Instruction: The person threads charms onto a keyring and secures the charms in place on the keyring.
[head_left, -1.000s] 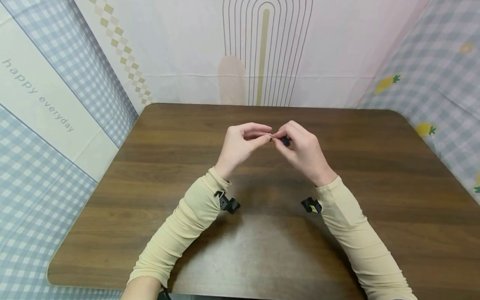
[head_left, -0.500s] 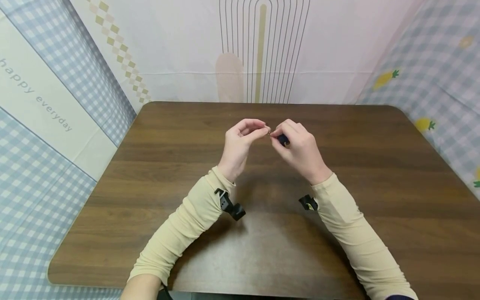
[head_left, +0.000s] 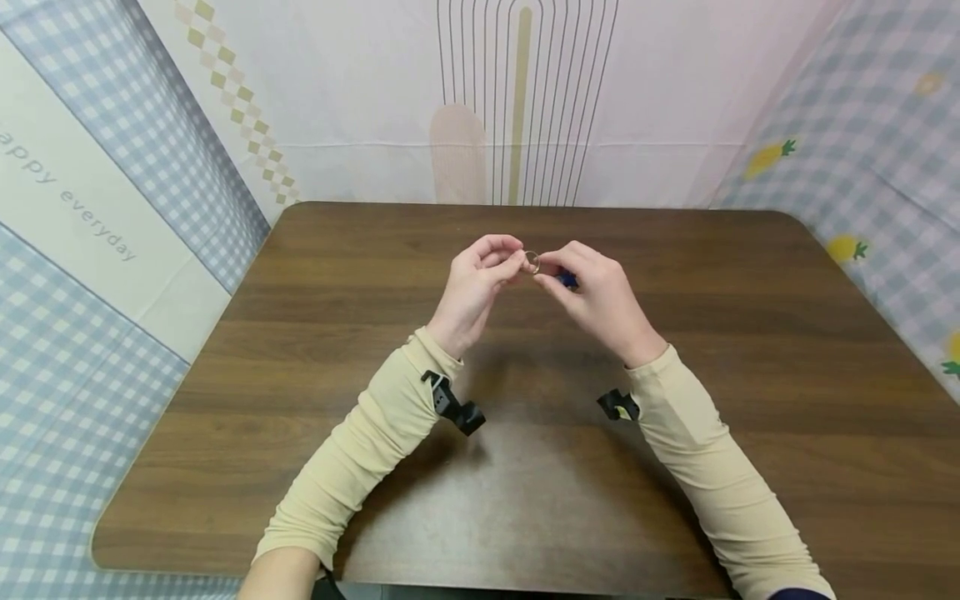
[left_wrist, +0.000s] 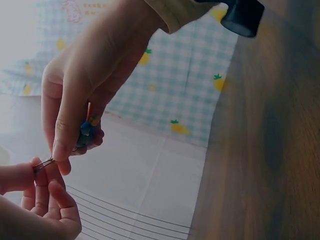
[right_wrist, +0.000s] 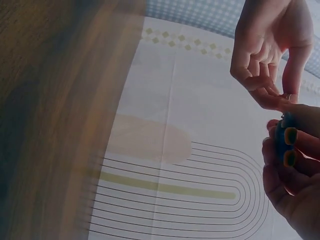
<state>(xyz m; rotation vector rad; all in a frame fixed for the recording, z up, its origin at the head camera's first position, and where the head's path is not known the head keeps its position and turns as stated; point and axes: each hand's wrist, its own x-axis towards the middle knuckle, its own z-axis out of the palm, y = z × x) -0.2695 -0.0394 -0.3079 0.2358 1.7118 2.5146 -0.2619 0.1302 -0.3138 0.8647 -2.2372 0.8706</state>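
Both hands meet above the far middle of the table. My left hand [head_left: 472,296] pinches a metal key ring [head_left: 537,266] between thumb and fingertips. In the left wrist view, the key ring [left_wrist: 44,164] bridges the fingertips of both hands. My right hand [head_left: 603,300] pinches the ring's other side, its remaining fingers curled round a small blue figure charm [head_left: 567,280]. Orange-yellow parts show on the charm [right_wrist: 284,142] in the right wrist view. Fingers hide much of the charm.
A brown wood-grain table [head_left: 360,275] lies under the hands. Behind it hangs a pale patterned cloth [head_left: 360,92], with checked cloth [head_left: 862,167] at the sides. A small black camera [head_left: 456,407] is strapped at the left wrist, another [head_left: 618,406] at the right.
The left hand has turned and shifted slightly up and left. The key ring now shows as an open circle between the fingertips. The right hand has moved a little left.
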